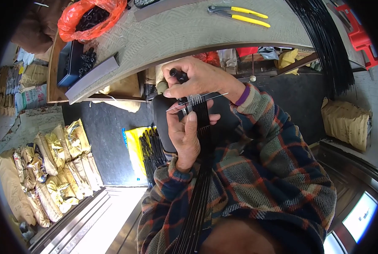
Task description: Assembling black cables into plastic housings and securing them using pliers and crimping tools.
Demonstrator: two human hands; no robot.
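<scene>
Your left hand (184,137) is closed around a bundle of black rods (200,182), thumb in front and fingers showing past the far side, just off the near edge of the bench (176,31). Your right hand (201,78), closer to that bench edge, is curled nearly closed, with a short black cylinder (178,75) between thumb and fingers. Below it, a thin metal rod (219,95) crosses the bundle's pale ends; whether it passes through them or merely lies across cannot be determined.

Points of concern, in my judgement: if your left thumb slackens, the rods may fan apart and lose their order. A sideways knock to the thin metal rod could shift it or prick a finger, since both its ends project. The bundle's long tails run back against your shirt, well away from the bench, so a turn of your body could drag them out of line.

Further out, yellow-handled pliers (244,17) lie on the bench top. At the bench's left end are a red plastic bag (67,27) and a blue tray (71,72), both holding small dark parts. More black rods (324,46) overhang the bench's right end.
</scene>
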